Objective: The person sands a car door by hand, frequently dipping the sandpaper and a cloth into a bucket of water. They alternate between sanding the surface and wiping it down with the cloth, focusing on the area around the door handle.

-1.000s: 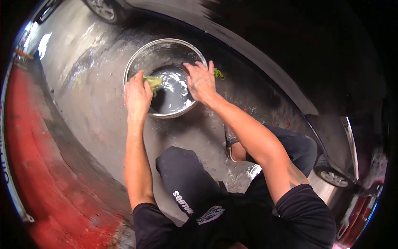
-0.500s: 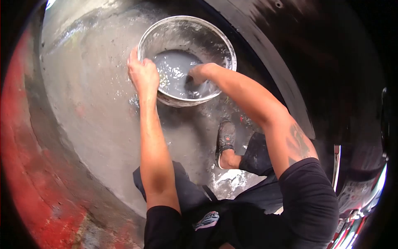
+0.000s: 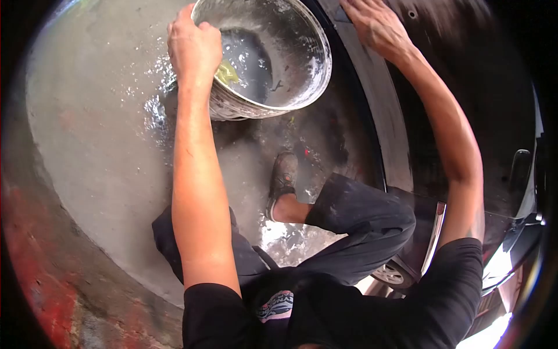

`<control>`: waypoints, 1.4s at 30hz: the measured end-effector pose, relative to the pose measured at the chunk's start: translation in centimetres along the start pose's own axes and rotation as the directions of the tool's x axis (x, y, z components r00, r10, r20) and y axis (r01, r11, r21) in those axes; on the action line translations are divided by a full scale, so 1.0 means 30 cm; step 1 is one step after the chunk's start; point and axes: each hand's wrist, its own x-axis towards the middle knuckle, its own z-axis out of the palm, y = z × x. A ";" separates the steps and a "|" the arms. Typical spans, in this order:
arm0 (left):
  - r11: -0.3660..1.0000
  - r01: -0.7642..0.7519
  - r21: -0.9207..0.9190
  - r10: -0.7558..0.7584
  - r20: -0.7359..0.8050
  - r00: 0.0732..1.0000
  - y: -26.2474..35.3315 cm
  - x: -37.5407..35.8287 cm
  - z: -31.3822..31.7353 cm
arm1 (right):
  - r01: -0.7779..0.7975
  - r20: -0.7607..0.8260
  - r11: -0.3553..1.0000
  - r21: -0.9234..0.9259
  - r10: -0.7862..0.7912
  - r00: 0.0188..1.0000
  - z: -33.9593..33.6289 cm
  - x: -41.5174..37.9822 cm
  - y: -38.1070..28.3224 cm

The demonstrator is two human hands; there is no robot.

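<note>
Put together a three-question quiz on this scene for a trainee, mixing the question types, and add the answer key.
1. Multiple choice: What is the person's left hand on?
A) The shoe
B) The rim of the bucket
C) The car wheel

2. True or false: The person's right hand is inside the bucket.

3. Short answer: What colour is the cloth that shows inside the bucket?

Key:
1. B
2. False; it is outside the bucket, up at the body of the dark car.
3. Yellow-green
</note>
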 end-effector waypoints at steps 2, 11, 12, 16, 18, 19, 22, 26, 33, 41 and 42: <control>1.000 0.014 0.004 -0.014 -0.001 1.000 -0.012 -0.005 0.002 | 0.258 0.241 0.915 -0.309 -0.187 0.952 0.207 -0.049 0.072; 0.998 -0.061 0.017 0.061 -0.024 0.998 -0.031 -0.002 0.007 | 0.267 0.516 0.913 -0.308 -0.075 0.853 0.245 -0.701 -0.236; 0.999 -0.049 0.023 0.051 -0.074 0.996 -0.035 0.000 0.021 | 0.279 0.515 0.908 -0.312 -0.085 0.853 0.254 -0.675 -0.207; 0.992 -0.124 0.007 0.123 -0.135 0.983 -0.076 0.001 0.036 | 0.330 0.494 0.854 -0.402 -0.102 0.864 0.329 -0.349 -0.089; 0.994 -0.104 0.022 0.105 -0.086 0.991 -0.066 0.004 0.023 | 0.189 0.374 0.877 -0.442 -0.011 0.927 0.398 -0.168 -0.054; 0.997 -0.074 0.029 0.076 -0.041 0.996 -0.063 0.005 0.017 | 0.188 0.379 0.881 -0.434 -0.011 0.925 0.396 -0.200 -0.077; 0.993 -0.106 -0.045 0.105 -0.036 0.994 -0.037 0.000 0.004 | 0.301 0.551 0.844 -0.444 -0.008 0.834 0.260 -0.458 -0.189; 0.951 -0.076 -0.298 0.074 -0.017 0.997 -0.109 0.011 0.069 | 0.358 0.596 0.896 -0.261 -0.142 0.790 0.244 -0.586 -0.143; 0.979 -0.193 0.060 0.197 -0.070 0.978 -0.107 0.009 0.064 | 0.240 0.403 0.858 -0.455 -0.042 0.914 0.381 -0.270 -0.110; 0.989 -0.100 -0.107 0.077 -0.195 0.978 -0.040 -0.011 0.030 | 0.357 0.579 0.883 -0.306 -0.124 0.806 0.325 -0.371 -0.080; 0.991 -0.090 -0.098 0.073 -0.162 0.984 -0.048 -0.016 0.027 | 0.327 0.498 0.848 -0.416 -0.088 0.863 0.379 -0.241 -0.058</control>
